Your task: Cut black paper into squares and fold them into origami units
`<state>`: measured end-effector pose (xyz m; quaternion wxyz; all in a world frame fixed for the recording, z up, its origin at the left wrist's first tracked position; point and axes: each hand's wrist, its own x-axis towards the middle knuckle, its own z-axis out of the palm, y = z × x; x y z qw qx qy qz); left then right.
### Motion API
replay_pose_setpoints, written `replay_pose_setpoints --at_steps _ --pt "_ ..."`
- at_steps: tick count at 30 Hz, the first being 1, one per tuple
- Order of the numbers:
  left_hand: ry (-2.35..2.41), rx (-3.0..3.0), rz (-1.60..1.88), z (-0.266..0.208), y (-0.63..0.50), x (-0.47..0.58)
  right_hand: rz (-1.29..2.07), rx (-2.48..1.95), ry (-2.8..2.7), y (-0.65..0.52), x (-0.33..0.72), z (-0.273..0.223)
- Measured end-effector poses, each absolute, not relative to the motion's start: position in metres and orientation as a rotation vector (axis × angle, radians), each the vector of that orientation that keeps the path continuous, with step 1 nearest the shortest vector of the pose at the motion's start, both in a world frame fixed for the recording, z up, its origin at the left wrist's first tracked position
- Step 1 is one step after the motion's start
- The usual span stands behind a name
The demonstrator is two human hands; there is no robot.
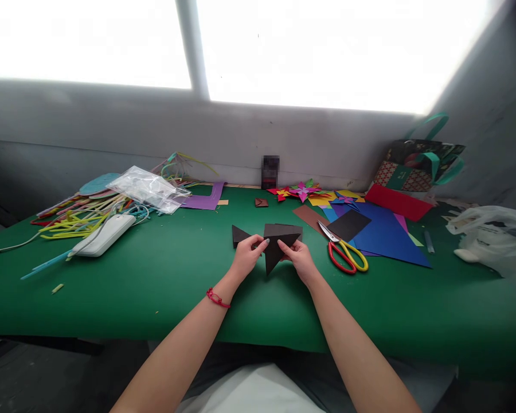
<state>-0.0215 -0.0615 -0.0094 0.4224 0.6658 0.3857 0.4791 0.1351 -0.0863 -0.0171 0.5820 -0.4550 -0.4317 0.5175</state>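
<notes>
Left hand and right hand gripped folded black paper. A black sheet lay unfolded at two o'clock

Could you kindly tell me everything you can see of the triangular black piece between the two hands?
The triangular black piece looks like matte paper with crisp edges. One straight edge runs along the top, and a sharp point aims down toward the person. The left hand pinches it near the upper left corner; the right hand grips its right side, thumb on the face. Its layers cannot be counted here.
</notes>
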Motion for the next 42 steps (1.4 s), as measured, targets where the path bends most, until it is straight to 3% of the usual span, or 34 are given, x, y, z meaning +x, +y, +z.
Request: replay_pose_setpoints --at_steps 42 --pt "0.968 1.762 1.199 -0.0072 -0.0651 -0.0202 1.093 -1.129 -0.966 -0.0827 0.1309 -0.0186"
